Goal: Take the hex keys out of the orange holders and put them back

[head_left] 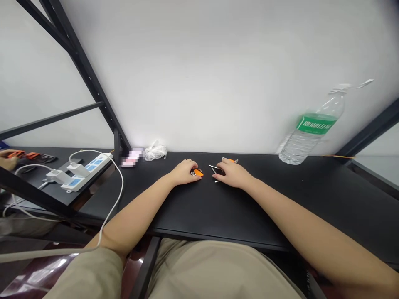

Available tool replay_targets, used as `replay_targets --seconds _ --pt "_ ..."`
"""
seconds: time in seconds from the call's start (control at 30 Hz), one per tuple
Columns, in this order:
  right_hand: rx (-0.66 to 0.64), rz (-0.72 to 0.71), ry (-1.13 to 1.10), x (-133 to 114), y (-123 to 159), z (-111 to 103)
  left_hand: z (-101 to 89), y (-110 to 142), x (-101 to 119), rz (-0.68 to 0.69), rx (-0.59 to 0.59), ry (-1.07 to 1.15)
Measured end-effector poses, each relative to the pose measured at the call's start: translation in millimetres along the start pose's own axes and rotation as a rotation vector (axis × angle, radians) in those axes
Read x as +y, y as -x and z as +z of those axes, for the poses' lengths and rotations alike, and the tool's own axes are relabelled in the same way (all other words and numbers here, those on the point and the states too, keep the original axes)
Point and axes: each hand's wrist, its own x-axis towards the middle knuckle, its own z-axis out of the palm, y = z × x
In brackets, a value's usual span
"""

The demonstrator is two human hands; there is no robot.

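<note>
Both my hands rest on the black table (pixel 218 207) near its far edge. My left hand (pixel 185 171) lies curled with its fingertips on a small orange piece with metal pins (pixel 197 172). My right hand (pixel 231 172) is curled over thin dark metal parts (pixel 214 169); its fingers pinch something small that I cannot make out. Just behind the right hand lies another small orange-and-metal piece (pixel 230 160).
A clear water bottle with a green label (pixel 311 128) stands at the back right. A crumpled white plastic bag (pixel 155 150) lies against the wall. On a side table at left sit a white power strip (pixel 84 170) with cable, plus another person's hand (pixel 6 160) by orange clips.
</note>
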Motion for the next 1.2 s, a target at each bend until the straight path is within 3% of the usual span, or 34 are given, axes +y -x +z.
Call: replay_targets --seconds 0.17,0.37,0.7,0.97,1.2 --pt "-0.048 -0.025 -0.047 -0.1 -4.0 7.6 -0.5 -1.2 -1.7 -0.032 0.009 -0.043" --pt "-0.086 -0.096 -0.105 6.6 -2.3 1.5 -1.0 -0.8 -1.3 -0.035 0.005 -0.049" --pt "-0.148 -0.298 -0.236 -17.4 2.2 -5.8 4.2 -1.1 -2.1 -0.069 0.045 -0.058" --pt "0.026 -0.202 -0.288 -18.9 -10.1 8.0 7.4 -4.8 3.3 -0.132 0.033 -0.053" --pt "0.026 -0.216 -0.214 -18.5 -28.9 25.1 10.0 -6.8 13.7 -0.133 0.001 -0.016"
